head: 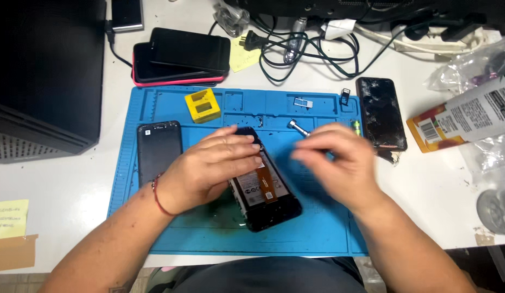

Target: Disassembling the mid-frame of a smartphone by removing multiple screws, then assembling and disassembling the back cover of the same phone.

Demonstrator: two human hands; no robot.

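Blue mat [317,233] is sitting on the white surface [78,190], and everything below is placed relative to it. Opened phone [263,187], back off with battery and orange flex showing, is lying at the mat's centre, angled. Left hand [209,171] is pressing down on the phone's left edge and top, fingers spread flat, pinning it rather than gripping around it. Right hand [339,163] is hovering just right of the phone, blurred; fingers are pinched together on a thin metal tool [298,128] whose tip is pointing toward the mat's upper middle.

Judging by this, it's mid-teardown: internals exposed, tool being brought in. Next move is calling for a steady tool tip on a small fastener or connector while the left hand is keeping the phone from sliding.

Also on the mat: black back cover [159,149] at left, yellow block [202,104] upper left. Cracked phone [381,112] at the mat's right edge; stacked phones [182,57] beyond the top edge.
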